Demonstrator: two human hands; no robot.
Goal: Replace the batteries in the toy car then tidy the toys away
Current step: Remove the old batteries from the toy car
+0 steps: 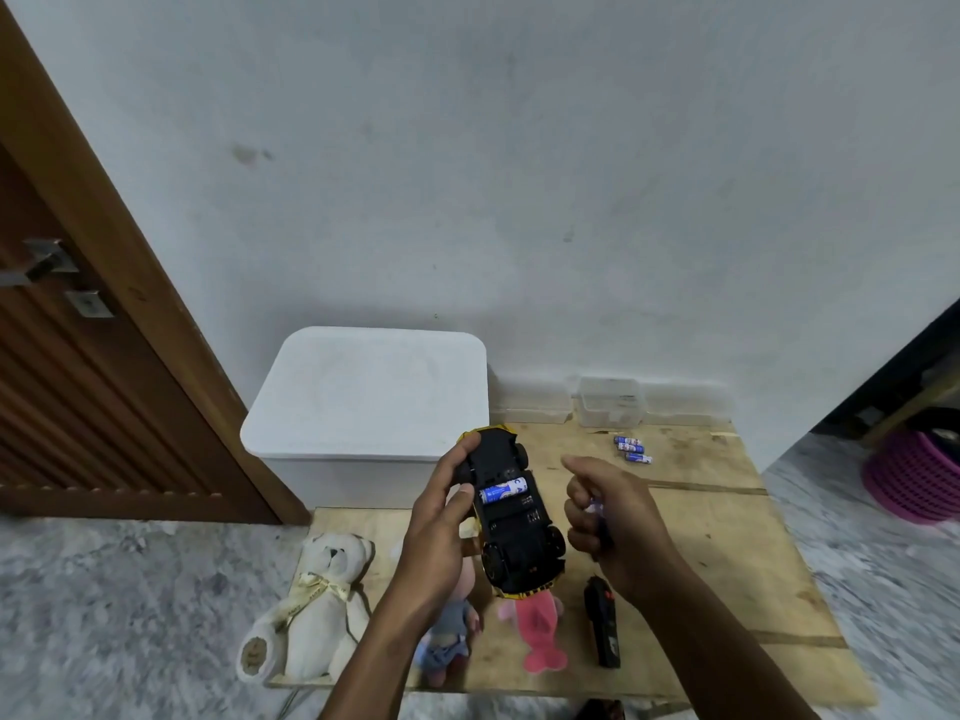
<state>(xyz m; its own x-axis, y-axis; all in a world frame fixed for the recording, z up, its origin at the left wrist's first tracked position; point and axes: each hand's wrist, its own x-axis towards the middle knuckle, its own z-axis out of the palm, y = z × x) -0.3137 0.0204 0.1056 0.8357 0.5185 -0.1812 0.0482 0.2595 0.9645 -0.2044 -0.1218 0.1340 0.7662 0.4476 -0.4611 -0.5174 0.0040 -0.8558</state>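
My left hand (441,517) holds the toy car (514,517) upside down above the plywood board (727,537). The car has a black underside with yellow edges. Its battery bay lies open, and a blue battery (503,492) sits in it. To the right of the car, my right hand (608,517) is curled around small items, one purplish and one dark, with the forefinger sticking out. Three blue batteries (632,449) lie loose on the board's far side. A black remote control (602,621) lies on the board under my right wrist.
A white lidded bin (363,392) stands against the wall, left of the board. A small clear tub (612,401) sits at the back. A white teddy bear (317,605), a grey-clothed doll (449,641) and a pink plush (537,631) lie near the front. A pink basket (914,480) is far right.
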